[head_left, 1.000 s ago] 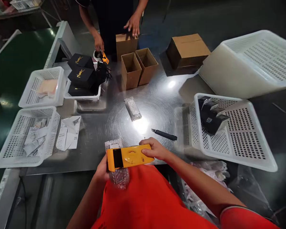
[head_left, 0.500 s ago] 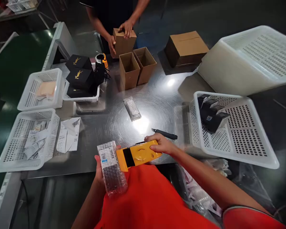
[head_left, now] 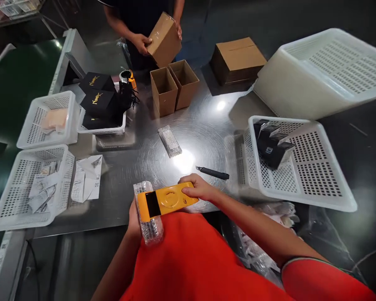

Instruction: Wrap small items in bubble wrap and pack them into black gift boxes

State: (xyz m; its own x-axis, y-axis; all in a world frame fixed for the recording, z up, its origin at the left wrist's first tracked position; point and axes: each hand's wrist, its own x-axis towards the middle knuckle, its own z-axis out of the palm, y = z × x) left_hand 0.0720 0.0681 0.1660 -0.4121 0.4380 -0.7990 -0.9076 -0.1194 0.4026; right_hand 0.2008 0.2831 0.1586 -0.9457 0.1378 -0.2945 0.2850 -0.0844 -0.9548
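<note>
My right hand grips the near end of a flat yellow handheld device. The device has a black band across it and a round raised mark; its exact kind is unclear. Its far end lies over a bubble-wrapped package, covering the package's middle. My left hand holds that package from its left side, fingers mostly hidden beneath. Ahead on the metal table lies a second bubble-wrapped package. A black utility knife rests just beyond my right hand.
White baskets stand left, one with paper slips, one with black boxes. Another white basket with black boxes is at right. Two open cartons stand ahead. Across the table, a person holds a cardboard box.
The yellow device has moved left over the bubble-wrapped package, hiding its label. The person opposite has lifted and tilted the cardboard box. The view has shifted slightly.
</note>
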